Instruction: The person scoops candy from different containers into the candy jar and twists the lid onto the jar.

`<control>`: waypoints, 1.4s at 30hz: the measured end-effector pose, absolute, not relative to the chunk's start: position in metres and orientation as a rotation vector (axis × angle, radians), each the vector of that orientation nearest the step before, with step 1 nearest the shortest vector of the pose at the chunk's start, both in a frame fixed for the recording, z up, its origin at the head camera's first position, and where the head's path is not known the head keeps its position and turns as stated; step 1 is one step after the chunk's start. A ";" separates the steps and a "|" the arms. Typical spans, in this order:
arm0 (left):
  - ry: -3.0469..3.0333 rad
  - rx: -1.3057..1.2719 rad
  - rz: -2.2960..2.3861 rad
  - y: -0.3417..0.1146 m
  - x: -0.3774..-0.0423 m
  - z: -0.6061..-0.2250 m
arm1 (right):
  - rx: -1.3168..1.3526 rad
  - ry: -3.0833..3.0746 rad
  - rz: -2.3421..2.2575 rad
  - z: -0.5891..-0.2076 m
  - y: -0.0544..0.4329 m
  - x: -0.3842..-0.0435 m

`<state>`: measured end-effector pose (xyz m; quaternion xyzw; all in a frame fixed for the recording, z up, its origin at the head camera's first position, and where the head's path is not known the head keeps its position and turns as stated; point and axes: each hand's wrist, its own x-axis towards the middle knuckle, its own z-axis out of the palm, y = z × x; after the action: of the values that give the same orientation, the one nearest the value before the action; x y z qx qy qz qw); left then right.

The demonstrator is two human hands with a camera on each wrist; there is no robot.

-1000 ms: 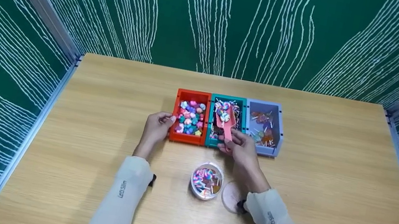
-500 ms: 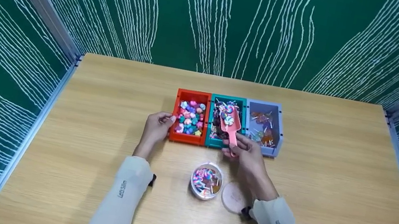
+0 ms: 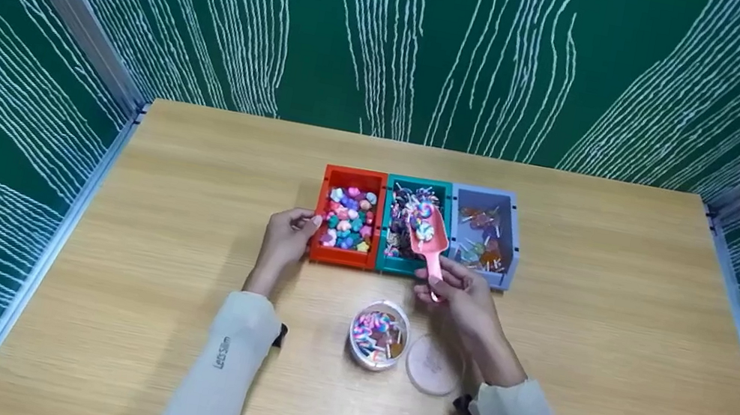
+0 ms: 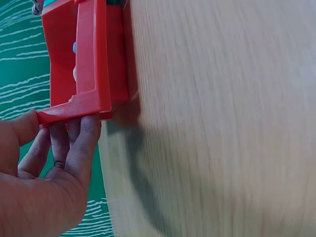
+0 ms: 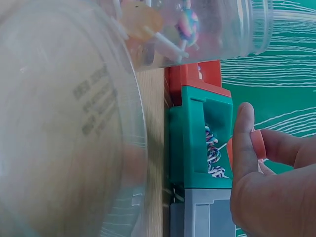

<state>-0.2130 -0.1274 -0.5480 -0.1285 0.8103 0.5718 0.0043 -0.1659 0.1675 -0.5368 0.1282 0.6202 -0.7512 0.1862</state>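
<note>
My right hand point(image 3: 471, 305) pinches the handle of a small pink scoop point(image 3: 438, 241) over the teal bin point(image 3: 405, 268). Several swirl-patterned lollipop charms point(image 3: 423, 231) lie in the scoop's bowl, and more charms fill the bin beneath. In the right wrist view the fingers point(image 5: 243, 140) mostly hide the scoop. My left hand point(image 3: 285, 244) holds the side wall of the red bin point(image 3: 341, 257), which contains colourful star and round beads point(image 3: 346, 222). The left wrist view shows the thumb at the rim and the fingers point(image 4: 81, 148) under it.
A lavender bin point(image 3: 510, 266) with translucent lollipop charms point(image 3: 481, 254) adjoins the teal one. Closer to me stands a clear jar point(image 3: 373, 366) of mixed charms, uncovered. Its round lid point(image 3: 431, 372) lies on the wooden table point(image 3: 624, 321) beside it, under the right forearm.
My right hand has drawn the loaded scoop back toward me and slightly right. The left hand keeps its hold on the red bin.
</note>
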 end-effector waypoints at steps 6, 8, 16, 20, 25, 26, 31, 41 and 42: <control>2.584 -0.388 1.776 -0.130 -0.210 -0.547 | 0.351 1.740 -2.096 -0.532 0.173 -0.160; 2.601 -0.368 1.772 -0.131 -0.210 -0.548 | 0.352 1.744 -2.088 -0.531 0.175 -0.159; 2.747 -0.339 1.748 -0.127 -0.199 -0.552 | 0.359 1.722 -2.082 -0.528 0.180 -0.154; 2.851 -0.283 1.705 -0.123 -0.183 -0.548 | 0.347 1.717 -2.104 -0.529 0.181 -0.152; 2.834 -0.137 1.714 -0.117 -0.154 -0.539 | 0.333 1.714 -2.111 -0.528 0.183 -0.150; 2.793 -0.116 1.716 -0.116 -0.147 -0.536 | 0.336 1.718 -2.105 -0.528 0.184 -0.149; 2.545 0.043 1.613 -0.104 -0.116 -0.526 | 0.302 1.739 -2.076 -0.527 0.190 -0.146; 2.357 0.283 1.233 -0.083 -0.093 -0.533 | 0.271 1.781 -2.021 -0.527 0.198 -0.138; 2.353 0.302 1.221 -0.081 -0.093 -0.534 | 0.262 1.788 -2.016 -0.526 0.199 -0.137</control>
<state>-0.0925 -0.0812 -0.5338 0.1102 0.8573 0.4449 0.2343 -0.1366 0.1987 -0.5261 0.0943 0.6450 -0.7271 0.2152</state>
